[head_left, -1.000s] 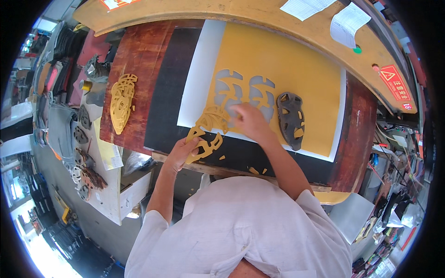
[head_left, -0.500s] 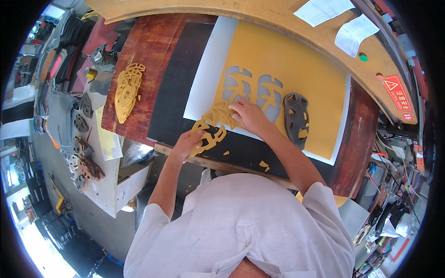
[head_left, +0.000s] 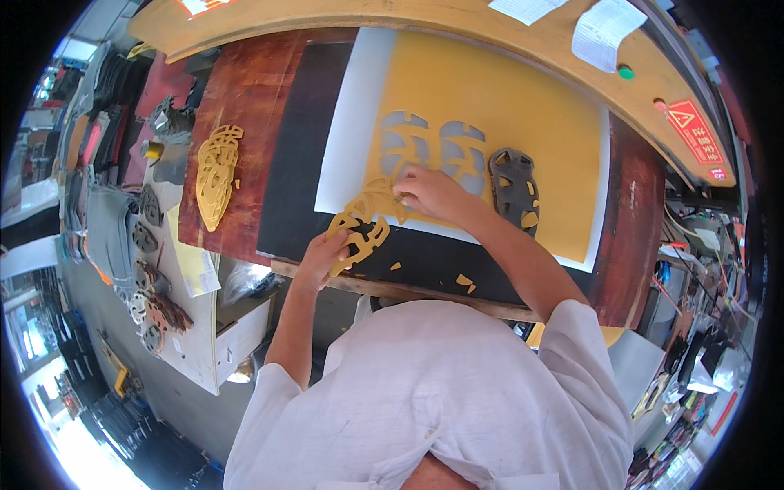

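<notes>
My left hand (head_left: 321, 257) grips the near end of some thin yellow cut-out pieces (head_left: 357, 214), shaped like an openwork sole, over the table's front edge. My right hand (head_left: 433, 194) is closed at their far end, with thumb and fingers pinched together; exactly what lies between the fingertips is hidden. Beyond that hand, a large yellow sheet (head_left: 506, 90) has two groups of cut openings with grey-white showing through. To the right of the openings, a dark sole-shaped cutting die (head_left: 513, 184) lies on the sheet, with yellow bits in its gaps.
A pile of yellow cut-outs (head_left: 216, 181) lies on the reddish table (head_left: 273, 73) at left. Small yellow scraps (head_left: 465, 282) are scattered on the black mat (head_left: 286, 180). An orange-yellow machine beam (head_left: 408, 16) spans the far side. More dies (head_left: 149, 206) sit on a side table at left.
The whole view has shifted slightly. Both hands keep their hold on the yellow cut-outs, with only slight movement of the right hand over the sheet.
</notes>
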A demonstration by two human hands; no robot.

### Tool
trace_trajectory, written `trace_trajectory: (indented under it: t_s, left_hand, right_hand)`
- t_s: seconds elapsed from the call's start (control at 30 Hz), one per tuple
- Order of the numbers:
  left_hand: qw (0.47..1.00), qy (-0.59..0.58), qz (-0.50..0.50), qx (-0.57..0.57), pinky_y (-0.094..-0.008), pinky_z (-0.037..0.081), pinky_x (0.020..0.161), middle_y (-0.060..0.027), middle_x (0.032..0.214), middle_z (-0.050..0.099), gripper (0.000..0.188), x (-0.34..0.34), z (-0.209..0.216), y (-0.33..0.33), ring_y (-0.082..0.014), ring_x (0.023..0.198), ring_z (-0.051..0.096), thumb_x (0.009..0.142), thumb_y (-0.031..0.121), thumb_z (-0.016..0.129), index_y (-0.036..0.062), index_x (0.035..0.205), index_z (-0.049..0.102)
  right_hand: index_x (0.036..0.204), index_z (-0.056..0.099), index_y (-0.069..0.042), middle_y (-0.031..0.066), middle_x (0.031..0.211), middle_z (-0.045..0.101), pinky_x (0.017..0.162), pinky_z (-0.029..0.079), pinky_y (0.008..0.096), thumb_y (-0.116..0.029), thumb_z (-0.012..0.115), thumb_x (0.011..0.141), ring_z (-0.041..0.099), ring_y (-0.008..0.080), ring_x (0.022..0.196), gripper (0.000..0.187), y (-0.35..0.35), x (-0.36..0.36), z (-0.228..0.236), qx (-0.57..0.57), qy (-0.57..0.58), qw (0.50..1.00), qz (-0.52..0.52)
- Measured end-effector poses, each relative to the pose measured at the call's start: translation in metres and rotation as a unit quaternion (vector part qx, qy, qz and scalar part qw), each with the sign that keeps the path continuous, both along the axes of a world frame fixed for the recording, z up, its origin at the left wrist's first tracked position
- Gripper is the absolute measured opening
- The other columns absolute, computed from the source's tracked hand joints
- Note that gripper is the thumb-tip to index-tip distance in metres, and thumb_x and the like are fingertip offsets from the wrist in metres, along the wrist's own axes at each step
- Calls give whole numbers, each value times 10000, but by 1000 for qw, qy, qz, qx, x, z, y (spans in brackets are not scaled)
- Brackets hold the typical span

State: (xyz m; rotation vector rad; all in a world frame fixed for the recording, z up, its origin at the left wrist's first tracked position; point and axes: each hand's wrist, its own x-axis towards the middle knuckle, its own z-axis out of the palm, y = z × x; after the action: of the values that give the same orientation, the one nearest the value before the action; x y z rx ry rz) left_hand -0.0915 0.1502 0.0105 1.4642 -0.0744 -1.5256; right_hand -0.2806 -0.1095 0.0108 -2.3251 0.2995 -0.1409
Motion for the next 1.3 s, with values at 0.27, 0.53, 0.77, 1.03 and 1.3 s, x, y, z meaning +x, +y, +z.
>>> trace_trajectory:
  t_s: [0.27,0.53,0.77,1.03,1.3]
  left_hand:
    - [1000,-22,16,-1,-283,534,594,40,723,547,315,-1,-19,3,-89,644,558,1090,330,605,39,1192,669]
    - [971,-16,187,-150,-306,554,653,-35,1062,640,437,33,42,24,-119,835,617,1100,387,570,93,1424,557]
    - [911,-318,176,-195,-305,529,803,-29,1111,635,423,-18,53,-100,-109,906,594,1086,180,580,-2,1465,529]
    - [718,-632,-99,-274,-496,511,891,-233,1173,662,424,-87,-34,-187,-410,994,610,1012,112,555,-28,1412,568]
    - [689,-648,-125,-300,-506,500,922,-188,1243,683,495,-81,-40,-188,-419,1024,599,899,28,547,-14,1391,587]
  right_hand:
    - [896,617,-72,123,963,651,725,530,472,-227,761,921,672,349,868,213,-11,15,-9,-44,29,998,28]
    - [995,679,-53,80,944,721,804,532,365,-217,726,960,679,227,882,174,38,-109,60,152,165,975,-8]
    - [1296,717,-173,138,1483,540,1118,430,561,-405,829,804,458,455,1379,555,-4,-161,45,-143,85,846,-507]
    - [1166,776,-149,157,1379,612,1033,505,538,-236,805,716,580,422,1247,459,10,-179,27,-203,14,863,-463]
    - [1373,658,-52,162,1143,726,895,606,416,-404,810,833,715,285,1019,662,25,-388,102,387,-261,524,-712]
